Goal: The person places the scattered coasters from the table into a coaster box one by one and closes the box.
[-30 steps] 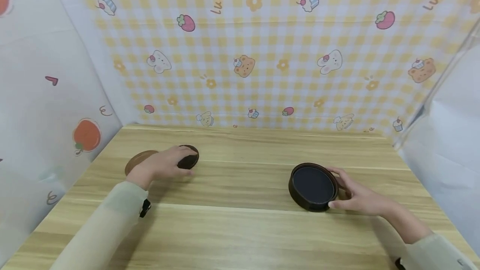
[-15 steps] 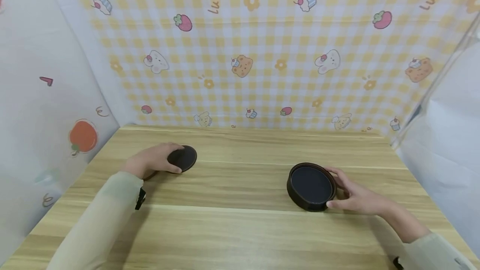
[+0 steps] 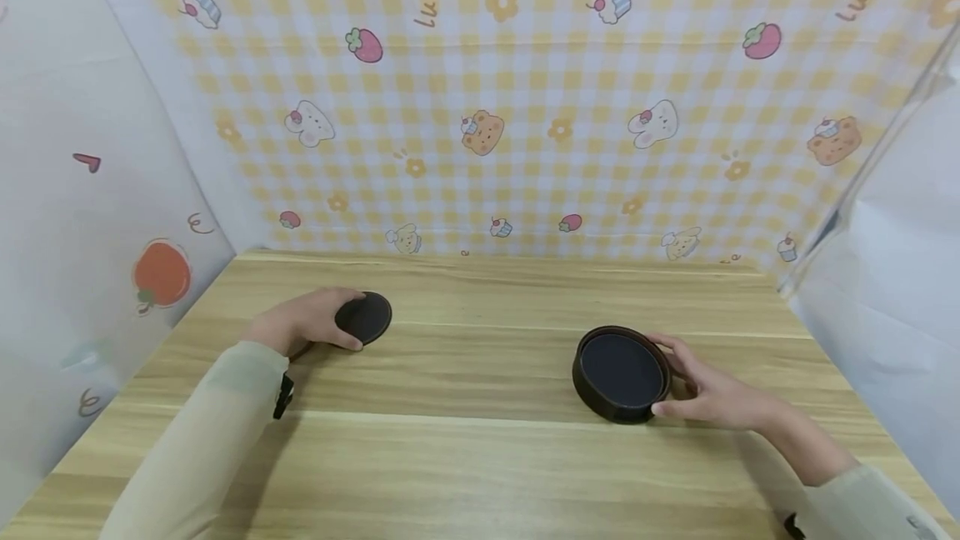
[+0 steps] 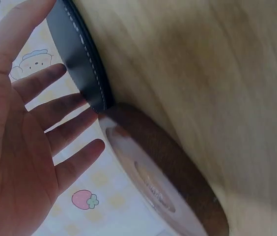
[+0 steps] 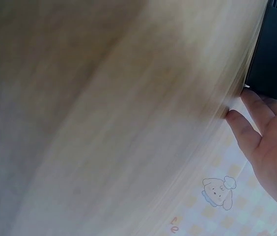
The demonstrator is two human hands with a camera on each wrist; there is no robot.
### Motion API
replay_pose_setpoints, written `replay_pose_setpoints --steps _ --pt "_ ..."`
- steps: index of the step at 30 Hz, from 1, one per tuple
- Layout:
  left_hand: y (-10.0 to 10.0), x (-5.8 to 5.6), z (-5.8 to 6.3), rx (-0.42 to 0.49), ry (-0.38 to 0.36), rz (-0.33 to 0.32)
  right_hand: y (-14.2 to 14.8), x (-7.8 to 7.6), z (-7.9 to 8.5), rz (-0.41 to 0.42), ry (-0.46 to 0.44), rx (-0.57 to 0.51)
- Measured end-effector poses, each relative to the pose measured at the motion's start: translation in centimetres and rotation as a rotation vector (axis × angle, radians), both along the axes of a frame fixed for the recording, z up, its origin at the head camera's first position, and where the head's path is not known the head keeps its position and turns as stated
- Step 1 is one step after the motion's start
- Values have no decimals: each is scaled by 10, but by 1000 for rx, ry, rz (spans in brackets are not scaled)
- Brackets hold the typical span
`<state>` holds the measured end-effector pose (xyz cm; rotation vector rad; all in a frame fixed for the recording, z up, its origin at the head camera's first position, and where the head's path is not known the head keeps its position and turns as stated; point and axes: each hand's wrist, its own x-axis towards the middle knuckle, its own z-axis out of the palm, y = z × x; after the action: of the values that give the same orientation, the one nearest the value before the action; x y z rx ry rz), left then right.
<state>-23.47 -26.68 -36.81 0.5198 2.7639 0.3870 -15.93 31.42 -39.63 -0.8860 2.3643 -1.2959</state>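
At the back left of the table lies a black round coaster [image 3: 370, 319] with a stitched rim. My left hand [image 3: 315, 315] reaches over its left side, thumb at the near edge. In the left wrist view its fingers are spread and nearly straight, fingertips right at the coaster. A brown disc [image 4: 178, 167] with a pale, recessed face adjoins the coaster there; in the head view my wrist hides most of it. On the right, my right hand [image 3: 705, 394] holds the side of a round black coaster holder [image 3: 622, 369], thumb in front and fingers behind.
The wood-grain table [image 3: 480, 473] runs back to a yellow checked cloth [image 3: 450, 182] with cartoon prints. White sheets hang at the left [image 3: 67, 273] and right [image 3: 885, 290] sides.
My left hand has drawn back to the left from over the black coaster, uncovering more of it and covering the brown disc. My right hand and the holder have stayed put.
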Motion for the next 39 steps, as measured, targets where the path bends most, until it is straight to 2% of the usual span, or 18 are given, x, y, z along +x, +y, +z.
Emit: replay_pose_setpoints --steps 8,18,31,39 --pt "2 1 -3 15 20 -24 -1 0 -1 13 -7 -16" --pt "7 5 2 -46 16 -22 -1 0 -1 32 20 -24" --pt "15 7 -1 -74 36 -67 -1 -2 -3 49 20 -42" --pt "25 9 2 -69 63 -96 -1 -1 -2 40 7 -42"
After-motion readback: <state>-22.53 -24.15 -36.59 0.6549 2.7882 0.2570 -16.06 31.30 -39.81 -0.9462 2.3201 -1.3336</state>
